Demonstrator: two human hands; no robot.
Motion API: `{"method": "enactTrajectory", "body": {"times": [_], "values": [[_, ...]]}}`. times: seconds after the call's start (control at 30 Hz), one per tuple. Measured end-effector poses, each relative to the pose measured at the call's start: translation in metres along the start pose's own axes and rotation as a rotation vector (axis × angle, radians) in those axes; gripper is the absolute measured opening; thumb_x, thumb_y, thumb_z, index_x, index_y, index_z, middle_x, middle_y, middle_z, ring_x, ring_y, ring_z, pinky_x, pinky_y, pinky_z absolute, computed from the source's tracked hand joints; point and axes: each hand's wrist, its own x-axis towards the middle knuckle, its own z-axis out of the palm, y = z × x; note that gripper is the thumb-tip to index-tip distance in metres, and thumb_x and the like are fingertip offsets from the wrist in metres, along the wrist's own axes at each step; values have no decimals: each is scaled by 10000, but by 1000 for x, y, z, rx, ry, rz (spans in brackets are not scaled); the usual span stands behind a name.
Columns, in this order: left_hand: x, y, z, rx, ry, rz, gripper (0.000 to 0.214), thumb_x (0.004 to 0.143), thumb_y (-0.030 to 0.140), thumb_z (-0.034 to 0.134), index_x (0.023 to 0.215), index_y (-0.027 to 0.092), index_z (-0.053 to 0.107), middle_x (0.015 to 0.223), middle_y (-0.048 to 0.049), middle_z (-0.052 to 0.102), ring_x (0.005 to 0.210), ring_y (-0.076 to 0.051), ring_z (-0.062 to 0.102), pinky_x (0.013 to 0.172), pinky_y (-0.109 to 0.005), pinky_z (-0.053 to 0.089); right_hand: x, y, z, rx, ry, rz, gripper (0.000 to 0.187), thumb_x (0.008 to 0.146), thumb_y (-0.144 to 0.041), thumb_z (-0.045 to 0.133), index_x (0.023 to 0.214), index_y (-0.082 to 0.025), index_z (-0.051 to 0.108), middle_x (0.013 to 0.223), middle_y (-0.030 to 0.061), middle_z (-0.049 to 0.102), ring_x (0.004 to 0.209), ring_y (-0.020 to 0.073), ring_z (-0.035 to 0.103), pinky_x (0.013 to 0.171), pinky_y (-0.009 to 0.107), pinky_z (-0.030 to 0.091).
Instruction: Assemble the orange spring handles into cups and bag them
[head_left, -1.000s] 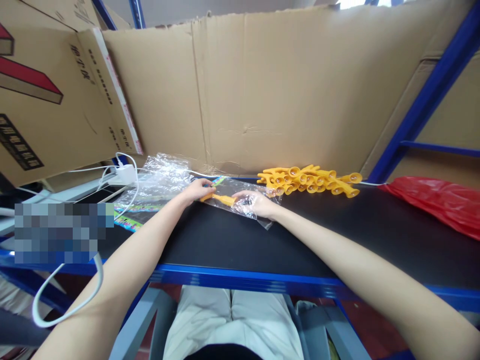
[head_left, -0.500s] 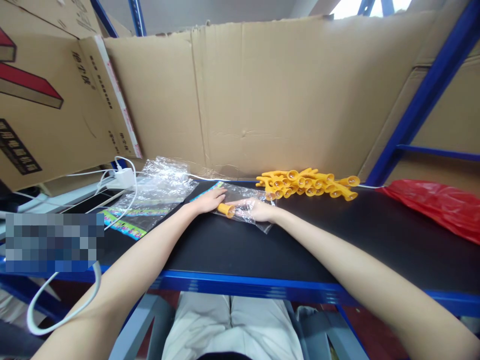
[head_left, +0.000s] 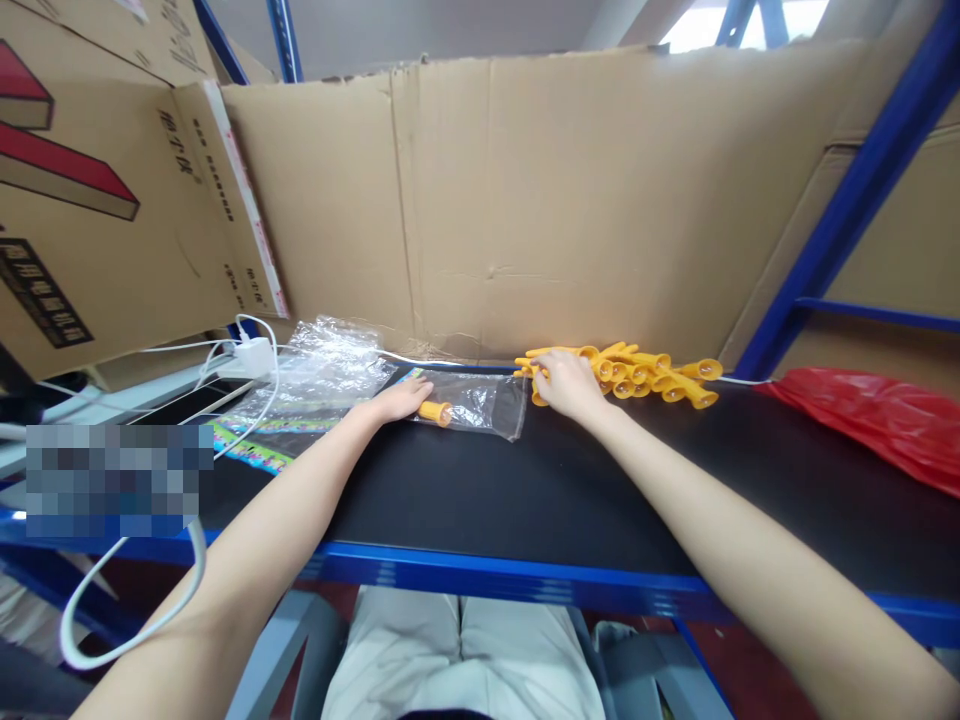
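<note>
A small clear plastic bag [head_left: 484, 400] lies on the black shelf top [head_left: 570, 480] with one orange plastic piece [head_left: 435, 410] showing at its left end. My left hand [head_left: 397, 400] lies flat on that end of the bag, fingers stretched out beside the orange piece. My right hand [head_left: 568, 384] rests on the left end of a pile of several orange pieces [head_left: 637, 368] by the cardboard wall; its fingers curl over them, and whether they grip one is hidden.
A heap of clear bags [head_left: 322, 370] over colourful printed cards [head_left: 247, 448] lies at the left, with a white charger and cables [head_left: 247, 352]. A red plastic bag [head_left: 877, 412] sits at the right. Cardboard [head_left: 540, 200] walls the back, and a blue upright [head_left: 847, 200] stands right.
My right hand has left the clear bag and moved right onto the orange pile. The orange piece now lies inside the bag, which lies flatter, and my left hand has flattened.
</note>
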Motion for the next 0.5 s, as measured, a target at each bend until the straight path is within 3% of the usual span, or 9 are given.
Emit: {"method": "enactTrajectory", "body": {"times": [0.1,0.17,0.5], "values": [[3,-5,0,33,22,9,484,832,435,334,1111,112,563,1387,-123,368,1319,-196,259,1072,-261,121,-5,2,7,-63,-207,-67,258,807,-268,447,924,-195,665,1075,101,602,1027,287,481,827,472,360],[4,-6,0,59,25,29,483,838,432,321,1086,106,577,1369,-128,397,1310,-210,277,1070,-268,140,-9,-2,10,-106,-260,-90,245,799,-277,461,902,-199,669,1093,104,588,1017,295,476,836,489,346],[2,-6,-1,225,20,79,522,870,433,238,1126,124,572,1315,-89,476,1240,-217,394,1041,-263,242,-4,-10,8,-172,-187,123,338,773,-158,437,1088,-99,547,1092,173,558,989,285,518,813,407,371]]}}
